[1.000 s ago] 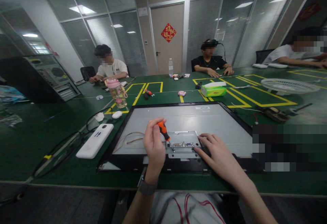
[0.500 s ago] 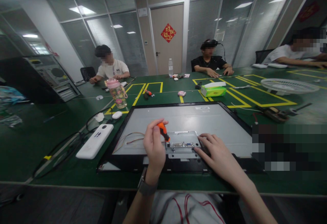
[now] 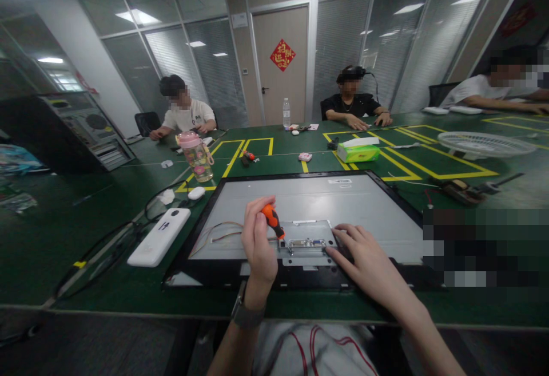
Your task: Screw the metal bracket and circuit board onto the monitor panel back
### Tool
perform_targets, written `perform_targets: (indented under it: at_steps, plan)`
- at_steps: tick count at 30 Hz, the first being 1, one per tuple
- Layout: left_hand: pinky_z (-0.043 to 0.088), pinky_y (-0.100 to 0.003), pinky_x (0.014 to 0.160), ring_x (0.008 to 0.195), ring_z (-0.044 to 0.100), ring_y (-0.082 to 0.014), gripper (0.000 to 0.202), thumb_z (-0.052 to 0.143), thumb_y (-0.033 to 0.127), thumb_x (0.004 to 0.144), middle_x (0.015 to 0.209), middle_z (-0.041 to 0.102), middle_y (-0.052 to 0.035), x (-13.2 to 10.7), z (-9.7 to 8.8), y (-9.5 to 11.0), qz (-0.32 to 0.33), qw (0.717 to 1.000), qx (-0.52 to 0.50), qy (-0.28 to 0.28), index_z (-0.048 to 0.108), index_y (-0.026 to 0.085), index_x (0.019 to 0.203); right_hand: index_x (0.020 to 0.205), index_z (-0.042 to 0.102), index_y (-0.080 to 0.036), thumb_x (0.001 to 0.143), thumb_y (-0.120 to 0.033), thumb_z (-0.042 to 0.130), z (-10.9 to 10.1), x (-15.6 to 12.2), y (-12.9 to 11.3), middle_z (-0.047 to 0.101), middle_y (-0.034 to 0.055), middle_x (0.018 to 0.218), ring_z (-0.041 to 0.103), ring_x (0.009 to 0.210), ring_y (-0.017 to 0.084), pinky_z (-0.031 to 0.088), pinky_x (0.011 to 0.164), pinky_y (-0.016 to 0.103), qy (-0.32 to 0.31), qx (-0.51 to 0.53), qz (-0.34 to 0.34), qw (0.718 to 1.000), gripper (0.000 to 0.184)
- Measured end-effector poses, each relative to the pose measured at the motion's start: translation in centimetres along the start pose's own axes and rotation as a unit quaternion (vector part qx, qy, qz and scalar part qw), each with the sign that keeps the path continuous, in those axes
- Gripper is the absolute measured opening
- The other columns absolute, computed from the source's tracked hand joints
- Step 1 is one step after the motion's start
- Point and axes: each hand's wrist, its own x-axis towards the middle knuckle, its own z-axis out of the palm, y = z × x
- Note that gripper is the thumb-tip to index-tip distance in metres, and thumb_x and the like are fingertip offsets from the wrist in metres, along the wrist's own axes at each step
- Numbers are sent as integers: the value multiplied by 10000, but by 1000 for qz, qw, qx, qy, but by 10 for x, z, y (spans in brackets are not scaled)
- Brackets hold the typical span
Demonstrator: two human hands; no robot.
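Note:
My left hand [image 3: 259,250] is closed around an orange and black screwdriver [image 3: 273,221], tilted with its tip down at the row of ports. Those ports [image 3: 306,244] sit on a metal bracket [image 3: 311,229] fixed to the silver back of a display panel [image 3: 369,207], which lies flat in a black frame. Opposite, my right hand [image 3: 364,258] rests with fingers apart on the bracket's right end, thumb near the last port. Thin wires [image 3: 223,226] run across the panel left of my left hand. The screw end under the tip is too small to make out.
Left of the panel lie a white power bank [image 3: 159,237], black cables [image 3: 92,270] and a pink-lidded bottle [image 3: 196,155]. Beyond it stand a green tissue pack [image 3: 358,151] and a water bottle [image 3: 286,114]. A white fan grille [image 3: 484,144] lies at right. Several people sit opposite.
My left hand has shifted very slightly on the screwdriver, whose handle leans a bit more to the left. My right hand stays where it was.

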Motion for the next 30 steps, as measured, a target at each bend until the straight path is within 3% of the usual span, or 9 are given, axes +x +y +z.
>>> perform_targets:
  at_steps: [3, 10, 15, 18, 24, 30]
  plan:
    - [510, -290, 818, 951, 666, -190, 307, 457, 347, 983, 993, 702, -81, -1, 1, 1, -30, 999, -20, -3, 692, 181, 1090, 1132, 667, -199, 954, -419, 534, 0, 0, 0, 660, 123, 1131, 611, 1024, 300, 515, 906, 467, -3, 0, 0, 1000, 313]
    - [507, -253, 721, 799, 579, -146, 111, 688, 248, 842, 907, 577, -46, 3, 4, 3, 96, 993, 60, 13, 709, 187, 932, 1128, 669, -196, 958, -407, 523, -1, 0, -1, 661, 129, 1127, 612, 1007, 298, 519, 892, 478, -3, 3, 0, 1000, 308]
    - [511, -302, 849, 960, 623, -189, 287, 471, 311, 965, 1080, 644, -95, 1, 2, 0, 32, 999, 18, -2, 720, 182, 1024, 1123, 672, -195, 957, -416, 523, -1, 0, -2, 661, 126, 1125, 615, 1010, 297, 517, 899, 475, -3, 5, 3, 1000, 314]
    - [517, -313, 854, 961, 646, -197, 298, 459, 311, 973, 1032, 678, -96, 0, 2, 0, 2, 1000, -1, -8, 702, 175, 1078, 1122, 670, -208, 961, -419, 514, -1, 0, -2, 659, 123, 1128, 615, 1004, 294, 517, 894, 471, 0, 6, 2, 1000, 308]
    - [489, -237, 689, 797, 549, -150, 59, 696, 226, 818, 843, 551, -35, 3, 3, 2, 105, 989, 86, 61, 708, 182, 856, 1114, 669, -212, 952, -404, 523, -3, 1, -3, 660, 120, 1120, 613, 1007, 294, 520, 892, 467, 2, 9, 2, 1000, 290]
    - [515, -306, 807, 917, 624, -188, 313, 446, 317, 973, 987, 650, -90, 1, 2, 1, 18, 999, 3, 44, 719, 167, 1003, 1124, 670, -201, 956, -412, 514, -2, 0, -2, 663, 127, 1125, 614, 1010, 299, 520, 893, 476, -1, 4, 4, 1000, 311]
